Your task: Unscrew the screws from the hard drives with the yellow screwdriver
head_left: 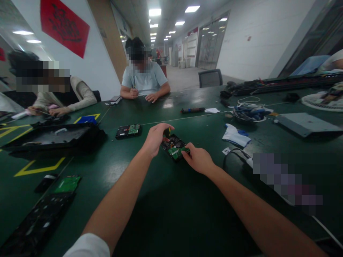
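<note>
A black hard drive [175,147] with a green circuit board lies tilted between my hands on the dark green table. My left hand [157,138] curls over the drive's far left end, fingers closed around a small yellow-and-black tool [168,133]. Most of that tool is hidden, so its exact kind cannot be made out. With thumb and fingers my right hand [197,158] pinches the near right end of the drive, beside the circuit board.
Another hard drive [128,131] lies left. A black tray [56,137] and long dark parts [40,221] are farther left. On the right are a glove [235,135], a metal box [308,124] and a blurred-out device with a cable. Two people sit across.
</note>
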